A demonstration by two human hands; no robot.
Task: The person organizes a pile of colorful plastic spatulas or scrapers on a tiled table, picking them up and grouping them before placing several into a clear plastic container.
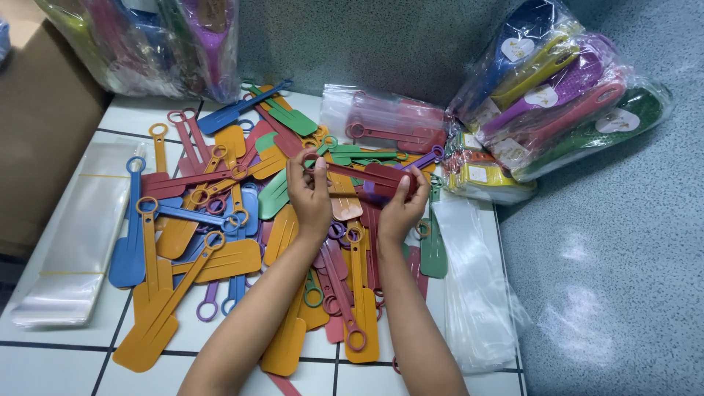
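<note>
left hand (309, 192) and right hand (400, 202) pinch red paddle (367, 176) by ends | likely light, stiff, slick plastic | pile (220, 227) below

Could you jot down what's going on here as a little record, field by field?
Setting: white tiled surface beside a speckled grey floor
Left hand: grips the ring-handle end of a dark red plastic paddle
Right hand: grips the same paddle's blade end
Paddle position: held level above the pile
Pile: loose flat paddles in orange, blue, red, green, purple
Left side: stack of clear plastic sleeves
Right side: more clear sleeves
Far right: bagged bundles of coloured paddles
</note>
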